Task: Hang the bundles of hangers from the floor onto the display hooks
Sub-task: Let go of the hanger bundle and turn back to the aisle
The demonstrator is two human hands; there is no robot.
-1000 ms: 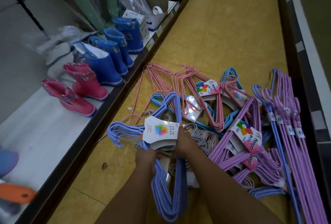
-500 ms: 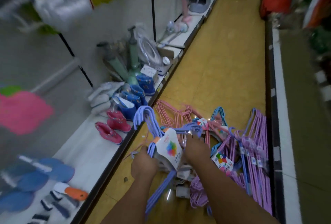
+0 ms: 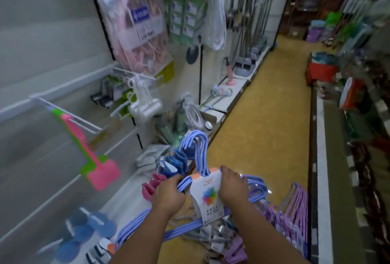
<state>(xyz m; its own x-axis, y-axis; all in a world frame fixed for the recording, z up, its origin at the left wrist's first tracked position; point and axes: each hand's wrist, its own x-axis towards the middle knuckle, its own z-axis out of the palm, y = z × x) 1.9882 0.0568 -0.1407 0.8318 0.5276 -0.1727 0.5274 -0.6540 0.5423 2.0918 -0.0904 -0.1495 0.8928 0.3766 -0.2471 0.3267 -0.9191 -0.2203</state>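
Blue hanger bundle (image 3: pixel 207 181) gripped at both shoulders beside its label: left hand (image 3: pixel 168 196) and right hand (image 3: pixel 233 189), fingers curled round the wires. Hook ends pointing up and away. Empty display hook (image 3: pixel 69 116) up-left of the bundle, nearer the left hand.

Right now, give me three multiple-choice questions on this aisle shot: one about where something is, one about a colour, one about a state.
1. Where does the pink and green swatter hang?
A. on a wall hook at left
B. on the floor
C. from the ceiling

2. What colour is the hanger bundle being held?
A. red
B. blue-lilac
C. black

3. How is the bundle held?
A. by neither hand
B. by one hand
C. by both hands

Answers: 1 A, it dangles from a white hook on the left wall. 2 B, its hooks are blue-lilac. 3 C, the left hand and right hand grip either side of its label.
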